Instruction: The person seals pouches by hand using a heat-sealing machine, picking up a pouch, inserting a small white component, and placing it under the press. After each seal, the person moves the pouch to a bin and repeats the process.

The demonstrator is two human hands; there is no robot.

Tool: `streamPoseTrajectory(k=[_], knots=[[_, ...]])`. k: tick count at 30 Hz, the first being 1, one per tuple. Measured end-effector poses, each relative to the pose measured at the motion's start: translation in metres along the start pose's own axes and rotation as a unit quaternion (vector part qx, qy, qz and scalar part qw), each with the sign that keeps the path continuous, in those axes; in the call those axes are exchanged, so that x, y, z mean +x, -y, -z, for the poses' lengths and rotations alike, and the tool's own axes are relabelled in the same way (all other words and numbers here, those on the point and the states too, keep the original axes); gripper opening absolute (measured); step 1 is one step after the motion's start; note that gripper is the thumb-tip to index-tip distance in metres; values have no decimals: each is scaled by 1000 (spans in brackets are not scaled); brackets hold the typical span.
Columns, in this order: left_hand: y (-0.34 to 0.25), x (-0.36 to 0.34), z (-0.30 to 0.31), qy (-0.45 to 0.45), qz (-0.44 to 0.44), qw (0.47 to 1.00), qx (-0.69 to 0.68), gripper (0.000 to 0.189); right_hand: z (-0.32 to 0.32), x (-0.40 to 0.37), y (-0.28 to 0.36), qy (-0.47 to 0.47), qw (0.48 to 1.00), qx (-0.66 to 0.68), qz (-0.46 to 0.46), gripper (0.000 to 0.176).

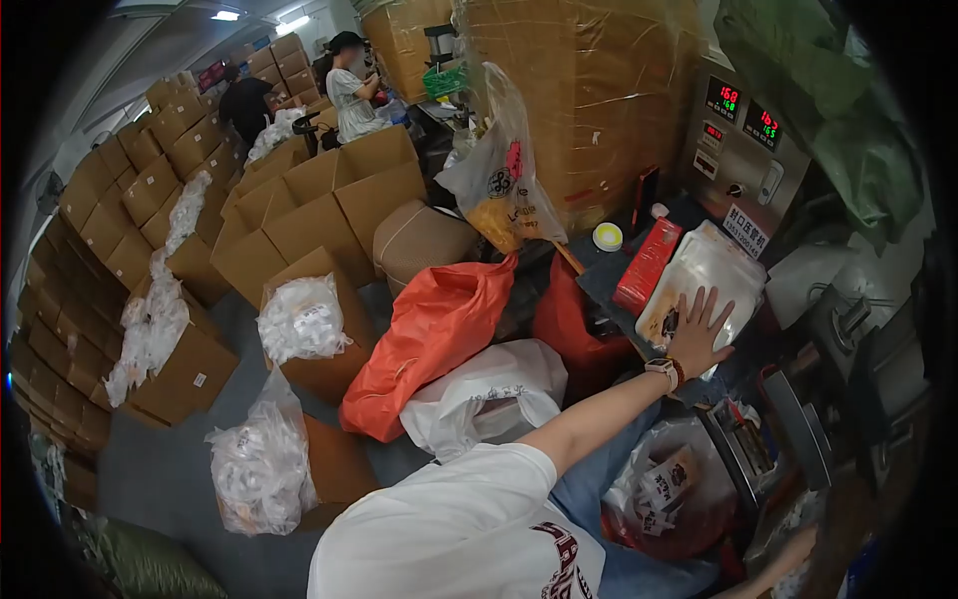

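My left hand (696, 331) lies flat, fingers spread, on a stack of clear plastic pouches (711, 265) with printed marks, on a dark table (602, 285). A watch with a pale band and a bracelet sit on that wrist. Beside the stack is a red box (649, 268), touching or almost touching it. Of my right arm only a piece of forearm (788, 571) shows at the lower right; the hand is not visible. Below my left arm, a clear plastic bag (639, 469) holds several printed packets (671, 481).
A metal control panel (743, 160) with lit digits stands behind the stack. A yellow-and-white round item (607, 237) sits on the table. Orange (429, 339) and white sacks (489, 394) lie alongside me. Cartons (319, 200) fill the left; two people stand farther back.
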State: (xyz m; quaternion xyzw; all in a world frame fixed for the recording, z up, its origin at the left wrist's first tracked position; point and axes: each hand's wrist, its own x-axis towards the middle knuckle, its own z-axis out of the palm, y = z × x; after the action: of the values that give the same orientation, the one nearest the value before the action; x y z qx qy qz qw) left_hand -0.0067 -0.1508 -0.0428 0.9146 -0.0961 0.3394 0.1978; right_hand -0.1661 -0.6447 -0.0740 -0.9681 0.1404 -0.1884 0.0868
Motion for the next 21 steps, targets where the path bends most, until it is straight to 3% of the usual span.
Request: streamPoseTrajectory(k=[2,8,9,10,14,18,20,21], knots=[[0,3,5,1,7,1000,-3,84,15,-10,43,11,1000,-24,-10,30],[-4,0,4,18,15,1000,-19,83,10,-26,38,57,991,-102,-61,32],[-4,0,4,17,15,1000,-20,84,64,-57,131,55,991,-103,-62,32],[-2,1,4,14,16,1000,-19,84,95,-64,169,69,995,-56,-48,33],[-1,0,1,7,13,1000,-22,84,132,-70,216,87,996,-5,-6,34],[-2,2,4,15,7,1000,-22,85,66,-53,130,125,992,-18,10,33],[-2,2,4,21,10,1000,-18,85,-7,-14,19,80,993,15,84,33],[-1,2,4,23,11,999,-21,85,-5,-14,21,81,993,14,85,33]])
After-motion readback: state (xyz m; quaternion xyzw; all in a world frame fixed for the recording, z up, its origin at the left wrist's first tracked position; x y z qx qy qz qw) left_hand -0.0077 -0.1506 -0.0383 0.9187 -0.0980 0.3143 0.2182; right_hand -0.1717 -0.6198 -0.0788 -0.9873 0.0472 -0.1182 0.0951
